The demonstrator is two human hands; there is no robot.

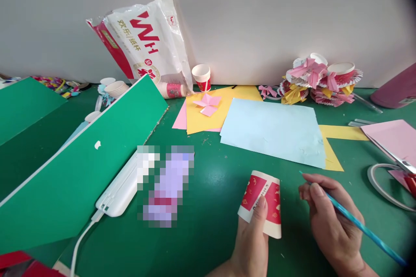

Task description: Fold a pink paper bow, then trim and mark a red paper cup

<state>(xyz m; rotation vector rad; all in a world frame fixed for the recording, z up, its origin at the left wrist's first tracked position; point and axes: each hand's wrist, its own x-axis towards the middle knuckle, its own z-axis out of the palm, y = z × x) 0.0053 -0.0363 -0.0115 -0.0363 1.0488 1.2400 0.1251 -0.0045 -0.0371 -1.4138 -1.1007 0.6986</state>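
Note:
My left hand (250,246) is closed around a red and white paper cup (274,202), with the thumb lying along its side. The cup's narrower end points away from me and its wider end towards me. To the right, my right hand (334,220) grips a slim, shiny blue pen (367,232). Its thin tip points up and left, apart from the cup, and its long back end runs out to the lower right. Beyond both hands lies a pale blue sheet of paper (273,130) over yellow paper (333,156).
A green board (97,160) slants up at left beside a white power bank (118,192) and a blurred-out phone (169,186). Behind stand a cup bag (146,43), a cup stack (202,78) and decorated cups (339,78). Scissors (401,162) and a tape roll (373,186) lie right.

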